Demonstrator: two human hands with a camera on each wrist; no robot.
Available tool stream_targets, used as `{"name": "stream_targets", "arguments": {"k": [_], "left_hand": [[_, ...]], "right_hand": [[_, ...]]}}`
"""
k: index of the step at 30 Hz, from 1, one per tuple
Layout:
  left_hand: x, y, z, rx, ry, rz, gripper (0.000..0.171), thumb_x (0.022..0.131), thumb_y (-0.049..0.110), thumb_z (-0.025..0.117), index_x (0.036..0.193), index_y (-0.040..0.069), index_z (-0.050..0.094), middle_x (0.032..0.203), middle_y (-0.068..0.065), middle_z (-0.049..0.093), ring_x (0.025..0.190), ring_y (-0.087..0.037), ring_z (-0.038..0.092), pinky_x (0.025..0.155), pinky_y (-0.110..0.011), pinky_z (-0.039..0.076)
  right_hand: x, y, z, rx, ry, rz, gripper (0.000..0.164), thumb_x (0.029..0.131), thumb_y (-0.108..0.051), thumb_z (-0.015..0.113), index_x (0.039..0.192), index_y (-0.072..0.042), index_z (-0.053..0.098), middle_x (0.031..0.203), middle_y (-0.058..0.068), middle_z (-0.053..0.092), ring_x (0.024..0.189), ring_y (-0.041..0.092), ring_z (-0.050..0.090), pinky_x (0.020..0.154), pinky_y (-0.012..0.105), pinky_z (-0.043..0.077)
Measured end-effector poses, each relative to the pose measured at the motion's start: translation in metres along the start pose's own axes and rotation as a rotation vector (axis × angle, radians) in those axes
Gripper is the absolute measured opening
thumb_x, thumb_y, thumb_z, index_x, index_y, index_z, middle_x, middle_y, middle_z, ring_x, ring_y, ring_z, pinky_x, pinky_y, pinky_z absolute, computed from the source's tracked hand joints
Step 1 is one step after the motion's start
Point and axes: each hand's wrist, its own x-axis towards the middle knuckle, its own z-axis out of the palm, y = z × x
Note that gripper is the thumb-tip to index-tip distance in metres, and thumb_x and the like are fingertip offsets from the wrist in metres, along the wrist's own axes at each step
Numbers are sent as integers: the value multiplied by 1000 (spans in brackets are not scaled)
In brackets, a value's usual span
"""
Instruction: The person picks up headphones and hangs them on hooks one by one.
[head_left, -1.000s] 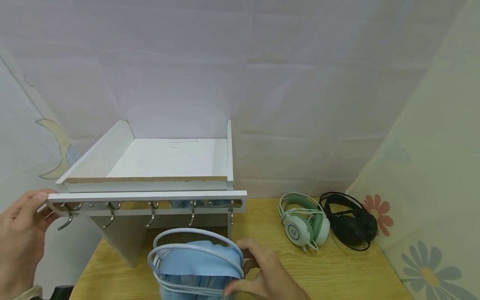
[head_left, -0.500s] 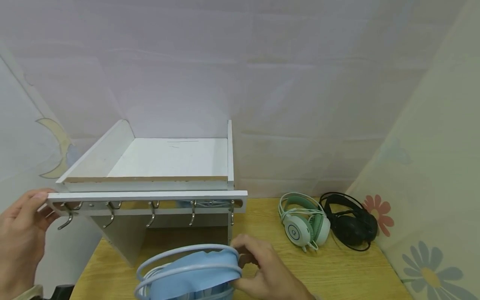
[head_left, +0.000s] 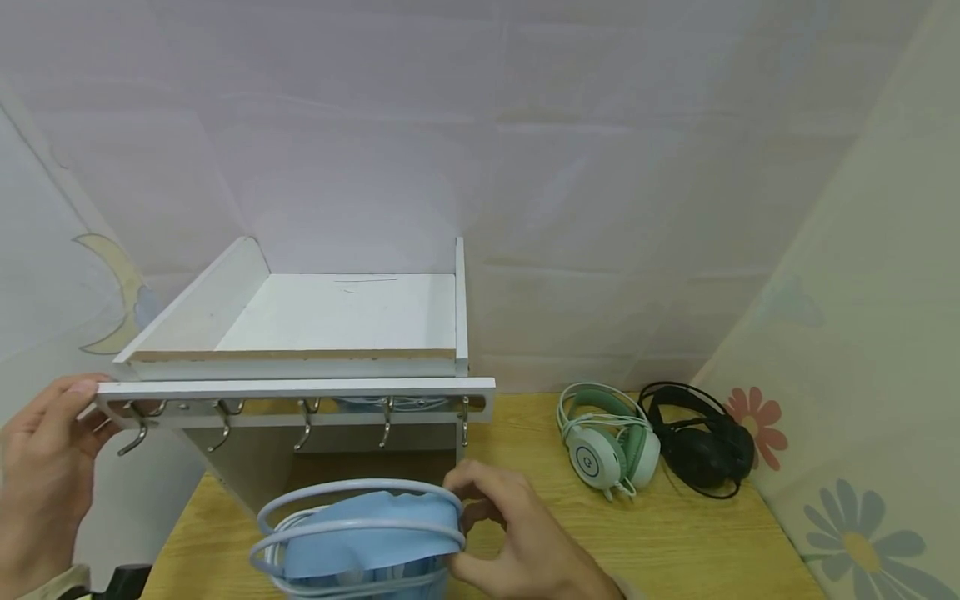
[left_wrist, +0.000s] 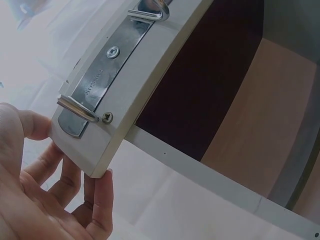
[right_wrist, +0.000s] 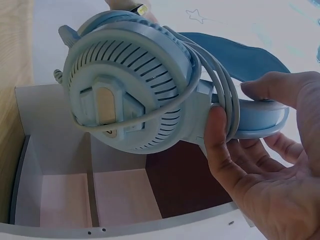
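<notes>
My right hand (head_left: 517,533) grips the headband side of light blue headphones (head_left: 367,537), whose cable is wound around them. In the right wrist view, the thumb and fingers pinch the band, and a round slotted ear cup (right_wrist: 125,95) faces the camera. The headphones are in front of a white shelf unit, below its hook rail (head_left: 300,388). With thumb and fingers, my left hand (head_left: 48,475) holds the left end of that rail. The left wrist view shows a metal plate (left_wrist: 112,65) with hooks screwed to the rail. Several hooks (head_left: 305,427) hang bare.
White-and-green headphones (head_left: 607,442) and black headphones (head_left: 701,442) lie on the wooden table (head_left: 637,542) to the right. The shelf's raised-edge top (head_left: 345,308) stands above the rail. Something blue with pale cable (head_left: 405,404) shows behind the rail.
The right hand has shifted left with the blue headphones, which dipped lower and then rose slightly, their band now more tilted. The left hand has stayed on the rail's end.
</notes>
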Motion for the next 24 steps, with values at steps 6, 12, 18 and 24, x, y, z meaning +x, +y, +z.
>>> {"name": "stream_targets", "arguments": {"k": [6,12,18,24], "left_hand": [[0,3,2,-34,-22,-3,25,109,-4,50,97,-9,72,91,-8,75,82,-13,77,72,-19,62],[-2,4,5,26,-5,4,23,109,-4,52,98,-9,72,87,-8,72,80,-12,74,71,-18,61],[-2,2,3,28,-6,7,24,109,-4,51,97,-9,71,86,-8,71,81,-13,73,70,-18,61],[-1,-1,1,44,10,6,23,109,-2,53,98,-11,70,86,-7,71,81,-13,72,70,-18,60]], "right_hand": [[6,3,5,15,-11,-30,49,86,12,75,127,-7,56,112,13,67,99,9,70,77,31,69],[11,5,10,-12,-15,-73,49,84,11,76,126,-7,57,108,11,69,93,3,71,69,25,67],[14,5,16,0,-19,-50,49,85,7,80,126,-8,57,107,12,69,93,1,70,67,25,67],[22,4,22,-15,-12,-57,49,87,5,82,127,-7,56,108,13,71,92,0,71,68,24,67]]}}
